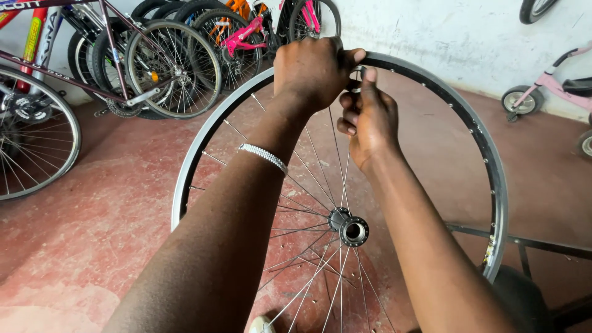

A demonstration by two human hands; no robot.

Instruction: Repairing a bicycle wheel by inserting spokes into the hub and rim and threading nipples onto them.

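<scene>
A bare bicycle wheel rim point(475, 132), silver and black, stands upright in front of me with thin spokes running to its hub point(349, 228). My left hand point(311, 68) is closed over the top of the rim. A silver bracelet sits on that wrist. Just below the rim's top, my right hand point(369, 117) pinches something small at a spoke end; the object itself is hidden by the fingers. Several spokes on the left side of the wheel hang loose or are spaced unevenly.
Several bicycles point(154, 61) lean along the white wall at the back left, with a big wheel point(34, 135) at the far left. A pink child's tricycle point(549, 86) stands at the right. The floor is worn red concrete. A dark metal frame point(530, 243) lies low right.
</scene>
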